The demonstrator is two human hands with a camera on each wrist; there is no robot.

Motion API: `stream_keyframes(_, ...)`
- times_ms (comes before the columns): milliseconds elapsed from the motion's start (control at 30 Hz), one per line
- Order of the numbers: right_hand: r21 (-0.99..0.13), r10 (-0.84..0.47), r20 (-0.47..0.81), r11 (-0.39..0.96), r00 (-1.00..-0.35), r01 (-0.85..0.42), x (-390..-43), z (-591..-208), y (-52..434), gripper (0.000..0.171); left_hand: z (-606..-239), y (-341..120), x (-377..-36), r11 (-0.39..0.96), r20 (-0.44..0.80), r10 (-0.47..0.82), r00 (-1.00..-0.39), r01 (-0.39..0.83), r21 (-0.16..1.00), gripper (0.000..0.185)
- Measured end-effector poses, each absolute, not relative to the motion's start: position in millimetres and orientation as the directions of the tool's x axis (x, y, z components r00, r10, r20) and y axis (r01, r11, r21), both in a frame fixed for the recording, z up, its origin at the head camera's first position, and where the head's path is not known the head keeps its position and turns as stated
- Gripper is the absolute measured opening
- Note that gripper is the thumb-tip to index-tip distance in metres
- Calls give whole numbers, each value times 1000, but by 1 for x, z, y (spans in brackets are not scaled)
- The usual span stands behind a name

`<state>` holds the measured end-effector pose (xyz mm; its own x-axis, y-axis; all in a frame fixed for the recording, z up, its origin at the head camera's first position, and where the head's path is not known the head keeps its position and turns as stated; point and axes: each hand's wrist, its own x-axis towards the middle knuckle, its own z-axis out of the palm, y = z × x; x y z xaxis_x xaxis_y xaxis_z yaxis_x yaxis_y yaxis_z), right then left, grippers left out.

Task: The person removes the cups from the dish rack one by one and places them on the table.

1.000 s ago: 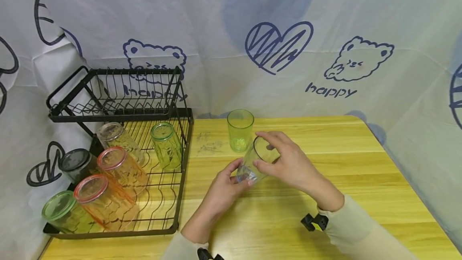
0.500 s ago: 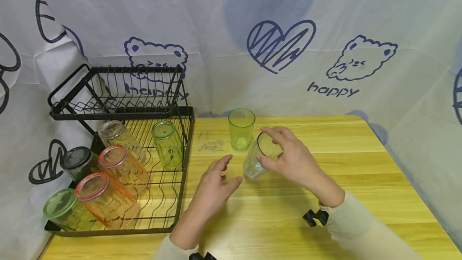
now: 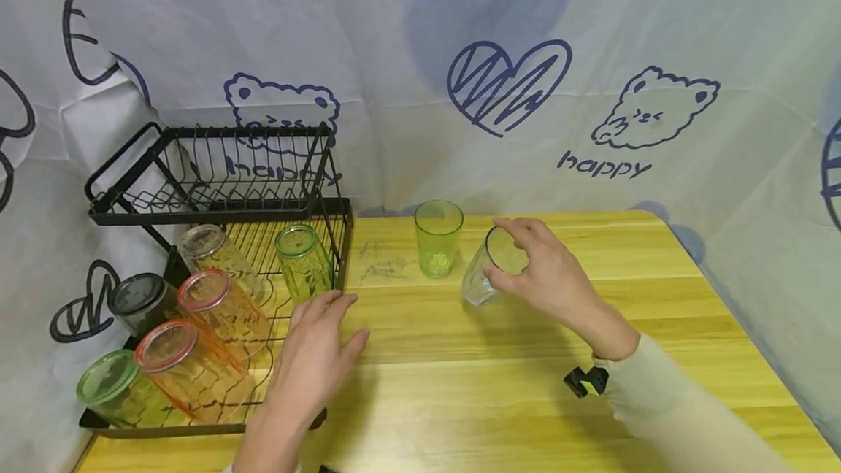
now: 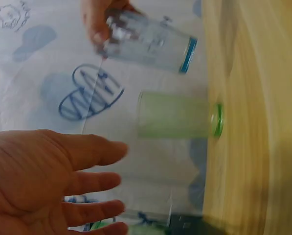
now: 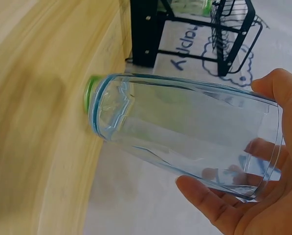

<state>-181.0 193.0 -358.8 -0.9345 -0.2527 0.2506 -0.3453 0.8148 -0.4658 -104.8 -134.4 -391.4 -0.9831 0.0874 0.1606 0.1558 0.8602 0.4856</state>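
Observation:
My right hand [image 3: 552, 268] grips a clear, bluish glass [image 3: 482, 279] near its rim, thumb on one side and fingers on the other. The glass tilts a little above the table; in the right wrist view its thick base [image 5: 109, 107] points at the wood. My left hand [image 3: 315, 349] holds nothing, its fingers spread, over the right edge of the rack. A green glass [image 3: 438, 239] stands upright on the table, left of the clear one. In the left wrist view the green glass [image 4: 177, 115] appears between both hands.
A black two-tier dish rack [image 3: 217, 210] stands at the left. Upside-down glasses fill part of its lower tier: an orange glass [image 3: 197, 371], a dark glass [image 3: 141, 301], a green glass [image 3: 304, 261] and others. A printed cloth [image 3: 394, 130] hangs behind the wooden table [image 3: 460, 400].
My left hand has let go of the clear glass and moved left and nearer, to the rack. My right hand has carried the glass slightly right and back.

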Motion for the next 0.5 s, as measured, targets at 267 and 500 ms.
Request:
stream_keyframes(267,-433,-232,219,847,-948,-308,-200,-360,209,78,-395,-162,-103,897,-12,84,-996,70,437,63)
stream_keyframes(500,-422,-202,153,872,-968,-248,-227,-360,212,82,-402,-172,-104,897,-111,78,-991,21,442,74)
